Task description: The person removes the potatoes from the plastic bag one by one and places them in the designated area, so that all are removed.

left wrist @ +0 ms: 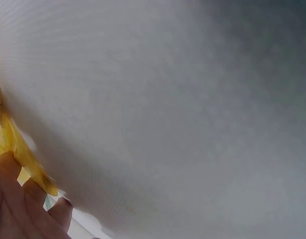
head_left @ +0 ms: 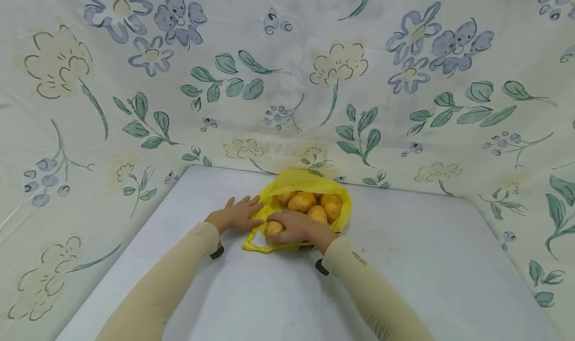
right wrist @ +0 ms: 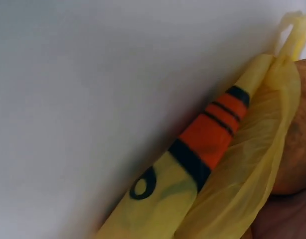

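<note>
A yellow plastic bag lies on the table with its mouth spread, showing several potatoes inside. My left hand rests at the bag's left edge, fingers spread and nearly straight. In the left wrist view, its fingers touch the thin yellow plastic. My right hand reaches over the front of the bag and grips one potato, with fingers and thumb around it. The right wrist view has the bag's printed side and part of that potato at the right edge.
The white table extends around the bag. Floral sheeting stands behind and along both sides of it. A looped bag handle lies on the tabletop near the gripped potato.
</note>
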`<state>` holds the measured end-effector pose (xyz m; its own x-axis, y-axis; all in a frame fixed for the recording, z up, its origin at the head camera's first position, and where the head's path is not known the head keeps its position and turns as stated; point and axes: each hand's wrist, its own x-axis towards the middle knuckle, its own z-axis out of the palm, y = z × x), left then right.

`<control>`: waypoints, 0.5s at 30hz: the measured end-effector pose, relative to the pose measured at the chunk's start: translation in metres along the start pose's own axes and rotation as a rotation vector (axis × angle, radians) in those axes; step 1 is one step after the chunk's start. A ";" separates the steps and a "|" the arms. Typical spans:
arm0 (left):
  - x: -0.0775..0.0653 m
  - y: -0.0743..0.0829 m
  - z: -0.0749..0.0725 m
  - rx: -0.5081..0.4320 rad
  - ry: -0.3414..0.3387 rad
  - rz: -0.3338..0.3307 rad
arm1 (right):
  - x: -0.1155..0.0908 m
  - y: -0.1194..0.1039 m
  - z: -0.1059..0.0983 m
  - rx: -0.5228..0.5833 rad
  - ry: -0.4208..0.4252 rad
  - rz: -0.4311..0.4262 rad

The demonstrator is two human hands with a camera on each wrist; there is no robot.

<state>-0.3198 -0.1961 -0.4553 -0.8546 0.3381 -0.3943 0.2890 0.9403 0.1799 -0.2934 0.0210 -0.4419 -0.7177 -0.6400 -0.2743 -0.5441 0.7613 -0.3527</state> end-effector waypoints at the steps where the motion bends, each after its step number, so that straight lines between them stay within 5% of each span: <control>1: 0.000 0.000 0.000 0.001 0.001 0.001 | 0.000 0.000 0.000 0.020 0.000 -0.006; 8: 0.002 -0.003 0.003 0.011 0.009 0.015 | 0.003 -0.001 0.005 0.157 0.011 -0.023; 15: -0.001 -0.002 0.001 0.011 0.005 0.004 | 0.006 -0.005 0.007 0.127 0.003 -0.004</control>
<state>-0.3192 -0.1981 -0.4557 -0.8556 0.3418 -0.3887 0.2970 0.9392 0.1720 -0.2918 0.0128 -0.4480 -0.7172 -0.6424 -0.2702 -0.4874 0.7395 -0.4644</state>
